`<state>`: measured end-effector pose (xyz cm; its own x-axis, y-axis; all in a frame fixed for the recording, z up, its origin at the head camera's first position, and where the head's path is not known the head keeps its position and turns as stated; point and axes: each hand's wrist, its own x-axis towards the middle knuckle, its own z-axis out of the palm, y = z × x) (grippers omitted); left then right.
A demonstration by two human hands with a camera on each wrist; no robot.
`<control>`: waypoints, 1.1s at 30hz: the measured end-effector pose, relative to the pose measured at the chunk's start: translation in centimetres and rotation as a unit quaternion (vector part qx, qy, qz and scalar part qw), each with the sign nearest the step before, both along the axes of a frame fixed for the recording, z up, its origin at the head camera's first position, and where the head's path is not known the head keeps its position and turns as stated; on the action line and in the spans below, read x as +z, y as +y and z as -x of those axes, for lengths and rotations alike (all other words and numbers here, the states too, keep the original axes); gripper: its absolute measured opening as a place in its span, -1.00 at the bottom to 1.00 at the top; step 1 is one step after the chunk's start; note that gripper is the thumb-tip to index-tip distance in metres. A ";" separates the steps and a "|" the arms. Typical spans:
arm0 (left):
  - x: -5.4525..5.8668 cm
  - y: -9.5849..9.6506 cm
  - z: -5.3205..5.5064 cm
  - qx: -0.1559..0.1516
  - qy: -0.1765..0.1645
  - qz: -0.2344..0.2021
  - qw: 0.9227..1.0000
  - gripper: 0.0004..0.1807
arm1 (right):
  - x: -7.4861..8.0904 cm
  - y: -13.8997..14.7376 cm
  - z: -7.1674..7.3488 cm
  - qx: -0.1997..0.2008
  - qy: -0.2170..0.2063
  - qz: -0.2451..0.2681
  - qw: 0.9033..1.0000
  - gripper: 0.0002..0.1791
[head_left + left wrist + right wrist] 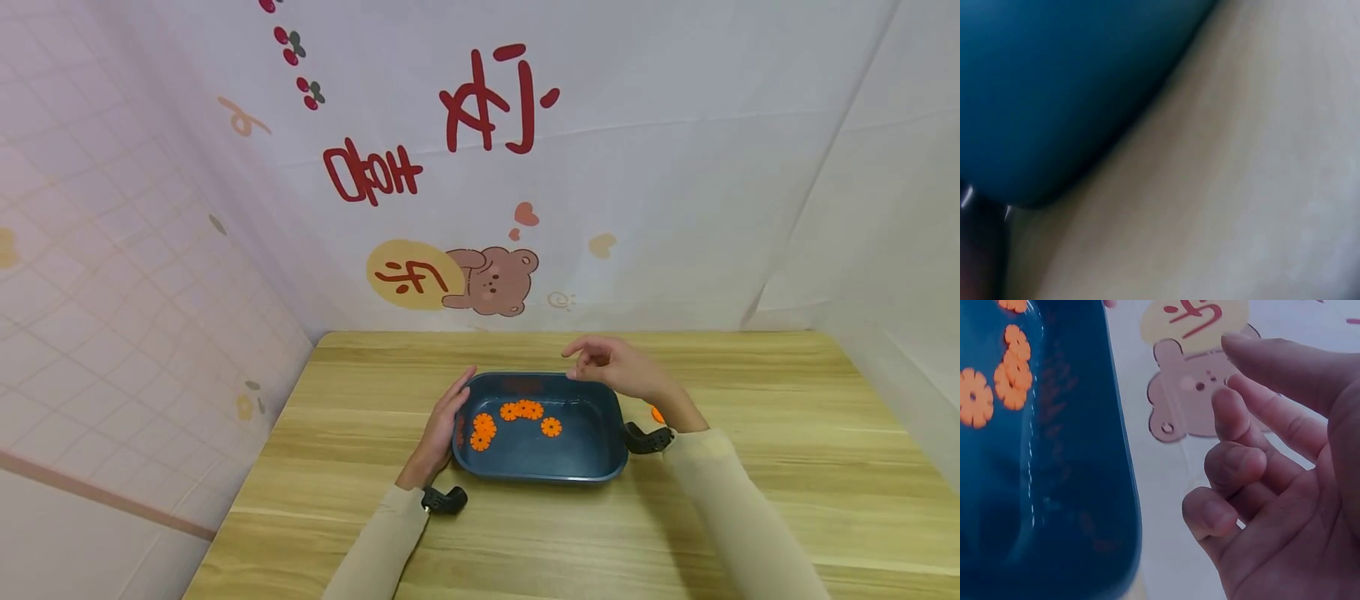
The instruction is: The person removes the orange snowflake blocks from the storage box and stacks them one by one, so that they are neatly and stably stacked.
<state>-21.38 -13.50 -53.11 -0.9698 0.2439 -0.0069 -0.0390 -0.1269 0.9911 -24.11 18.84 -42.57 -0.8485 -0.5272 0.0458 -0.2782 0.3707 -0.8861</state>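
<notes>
A dark blue rectangular tray (540, 477) rests on the wooden table, with several orange notched plastic discs (551, 427) inside. Most of the discs lie toward its left and back, some overlapping. My left hand (442, 421) lies along the tray's left side, fingers extended. In the left wrist view, the tray's outer wall (1060, 87) fills the upper left, blurred. Above the back right rim hovers my right hand (611, 367), its fingers loosely bent. Nothing shows between thumb and fingertips of the right hand (1285, 462) in the right wrist view.
Another orange disc (657, 414) lies on the table (787, 467) right of the tray, partly hidden by the right wrist. Black wrist cameras (444, 500) sit on both wrists. A printed cloth wall (660, 192) rises behind the table, and another stands at the left.
</notes>
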 end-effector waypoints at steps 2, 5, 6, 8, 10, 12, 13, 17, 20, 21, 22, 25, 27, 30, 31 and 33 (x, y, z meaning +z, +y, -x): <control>0.0 0.0 0.0 0.001 0.000 -0.001 1.000 -0.40 | -0.1 -0.8 0.2 0.010 0.000 -0.006 1.000 -0.69; -0.1 0.1 0.0 0.001 0.000 -0.003 1.000 -0.40 | -0.5 -1.7 0.4 0.035 -0.010 -0.008 0.999 -0.66; -0.1 0.1 0.0 0.001 -0.002 -0.003 1.000 -0.41 | -0.7 -1.9 0.4 0.047 -0.018 -0.010 0.999 -0.64; -0.1 0.1 0.0 0.001 -0.006 -0.003 1.000 -0.42 | -1.1 -2.2 0.3 0.072 -0.035 -0.018 0.997 -0.64; -0.2 0.1 0.0 0.001 -0.008 -0.001 1.000 -0.43 | -1.5 -2.5 0.1 0.092 -0.050 -0.035 0.994 -0.63; -0.2 0.0 0.0 0.000 -0.007 -0.004 1.000 -0.43 | -2.0 -2.7 -0.1 0.108 -0.071 -0.044 0.991 -0.64; -0.3 0.0 0.1 0.000 -0.007 -0.006 1.000 -0.43 | -2.1 -2.9 -0.1 0.111 -0.076 -0.050 0.990 -0.63; -0.3 -0.2 0.2 -0.002 -0.001 -0.012 1.000 -0.43 | -2.9 -3.5 -0.2 0.111 -0.102 -0.067 0.986 -0.60; -0.2 -0.2 0.1 -0.001 -0.002 -0.011 1.000 -0.43 | -3.3 -3.9 -0.1 0.106 -0.105 -0.084 0.985 -0.60; -0.2 -0.2 0.1 -0.001 -0.002 -0.012 1.000 -0.43 | -3.5 -4.0 -0.1 0.105 -0.107 -0.085 0.985 -0.60; -0.2 -0.1 0.1 0.001 -0.003 -0.011 1.000 -0.43 | -3.6 -4.1 0.0 0.102 -0.105 -0.090 0.985 -0.61; -0.1 -0.1 0.0 0.002 -0.003 -0.011 1.000 -0.43 | -3.8 -4.3 0.0 0.096 -0.102 -0.108 0.984 -0.66; -0.1 -0.1 0.0 0.002 -0.003 -0.009 1.000 -0.43 | -3.9 -4.4 0.0 0.092 -0.107 -0.120 0.983 -0.68; -0.1 -0.1 0.1 0.000 -0.002 -0.006 1.000 -0.40 | -4.2 -4.4 -0.1 0.089 -0.116 -0.135 0.980 -0.67; -0.1 -0.1 0.1 0.000 -0.002 -0.005 1.000 -0.39 | -4.3 -4.4 -0.1 0.088 -0.117 -0.136 0.980 -0.66; -0.1 -0.1 0.1 0.000 -0.002 -0.004 1.000 -0.38 | -4.6 -4.5 -0.1 0.084 -0.118 -0.138 0.980 -0.65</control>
<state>-21.50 -13.58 -53.21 -0.9700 0.2430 -0.0092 -0.0433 -0.1352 0.9899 -24.02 14.36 -47.13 -0.7183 -0.6255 -0.3045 -0.1558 0.5712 -0.8059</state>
